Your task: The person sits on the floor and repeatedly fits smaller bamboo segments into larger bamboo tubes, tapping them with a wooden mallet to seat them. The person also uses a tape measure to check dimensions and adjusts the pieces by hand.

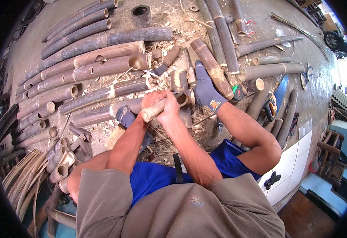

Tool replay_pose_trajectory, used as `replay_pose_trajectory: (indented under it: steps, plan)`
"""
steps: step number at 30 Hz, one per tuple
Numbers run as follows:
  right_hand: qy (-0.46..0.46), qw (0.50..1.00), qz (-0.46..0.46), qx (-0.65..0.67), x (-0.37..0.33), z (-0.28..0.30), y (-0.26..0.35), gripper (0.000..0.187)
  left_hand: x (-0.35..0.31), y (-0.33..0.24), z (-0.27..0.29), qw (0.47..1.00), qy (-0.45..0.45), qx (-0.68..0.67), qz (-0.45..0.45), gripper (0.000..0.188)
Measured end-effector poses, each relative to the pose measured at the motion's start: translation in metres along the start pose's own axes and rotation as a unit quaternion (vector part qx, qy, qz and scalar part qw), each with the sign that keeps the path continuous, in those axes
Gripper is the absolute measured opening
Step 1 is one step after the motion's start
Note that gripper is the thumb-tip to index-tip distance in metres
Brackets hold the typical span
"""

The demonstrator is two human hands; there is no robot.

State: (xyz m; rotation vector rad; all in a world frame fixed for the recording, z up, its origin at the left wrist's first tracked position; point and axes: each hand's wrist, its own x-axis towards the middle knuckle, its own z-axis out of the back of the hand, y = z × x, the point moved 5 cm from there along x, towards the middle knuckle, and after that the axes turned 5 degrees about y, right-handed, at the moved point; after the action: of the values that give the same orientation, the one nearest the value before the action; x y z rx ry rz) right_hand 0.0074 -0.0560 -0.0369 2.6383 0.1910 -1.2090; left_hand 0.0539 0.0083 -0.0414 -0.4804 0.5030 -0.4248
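Both my hands are closed around a pale wooden handle (154,112), whose blunt end points back toward me; whatever it carries at the far end is hidden by my fingers. My left hand (151,99) grips just ahead and to the left, pressed against my right hand (170,104). Under them lies a brown bamboo tube (131,106) with an open cut end at the right. My feet in dark socks (206,88) rest on either side of it. Wood shavings (165,81) litter the floor around. Just beyond my hands sits a short wooden block (178,79).
Several long bamboo tubes (102,59) lie side by side at the left. A wooden-handled blade (169,57) lies ahead. At the right are a hand saw (274,104) with an orange handle, a green tape measure (237,92) and scissors (309,72). Split bamboo strips (24,180) are piled lower left.
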Motion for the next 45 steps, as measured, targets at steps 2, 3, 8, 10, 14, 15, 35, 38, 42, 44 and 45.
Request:
replay_pose_trajectory:
  steps: [2,3,8,10,14,15,35,38,42,44,45]
  plan:
    - [0.082,0.995,0.009,0.064,0.018,0.010,0.001,0.029,0.013,0.002,-0.011,0.999,0.015,0.024,-0.030,0.028]
    - [0.049,0.999,-0.011,-0.010,0.009,0.017,0.000,0.029,0.014,0.011,-0.015,0.999,0.022,0.032,-0.034,0.029]
    - [-0.009,0.958,-0.048,-0.282,-0.078,0.077,0.046,0.035,0.008,-0.001,-0.001,0.997,0.049,0.056,-0.014,0.094]
    - [-0.014,0.923,-0.026,-0.384,-0.105,0.079,0.069,0.054,0.008,-0.011,0.007,0.994,0.091,0.056,-0.001,0.093]
    - [0.063,0.778,0.047,-0.623,-0.128,0.058,0.121,0.092,-0.002,-0.006,0.009,0.989,-0.106,-0.080,-0.061,0.087]
    - [0.079,0.708,0.069,-0.699,-0.123,0.052,0.137,0.092,0.002,-0.016,0.014,0.974,-0.146,-0.141,-0.099,0.083]
    - [0.178,0.755,0.197,-0.600,0.077,-0.124,0.112,0.046,0.062,-0.053,0.015,0.687,-0.150,-0.692,0.165,0.087]
    - [0.212,0.687,0.077,-0.690,0.105,-0.119,0.086,0.041,0.057,-0.048,-0.004,0.585,-0.198,-0.760,0.202,0.078]
    - [0.228,0.574,0.024,-0.786,0.125,-0.118,0.070,0.044,0.066,-0.042,-0.025,0.460,-0.242,-0.830,0.204,0.079]
    - [0.188,0.598,0.037,-0.778,0.139,-0.108,0.085,0.044,0.076,-0.044,-0.025,0.526,-0.186,-0.808,0.190,0.078]
    - [0.154,0.628,0.048,-0.762,0.148,-0.096,0.098,0.043,0.078,-0.048,-0.023,0.557,-0.156,-0.795,0.183,0.078]
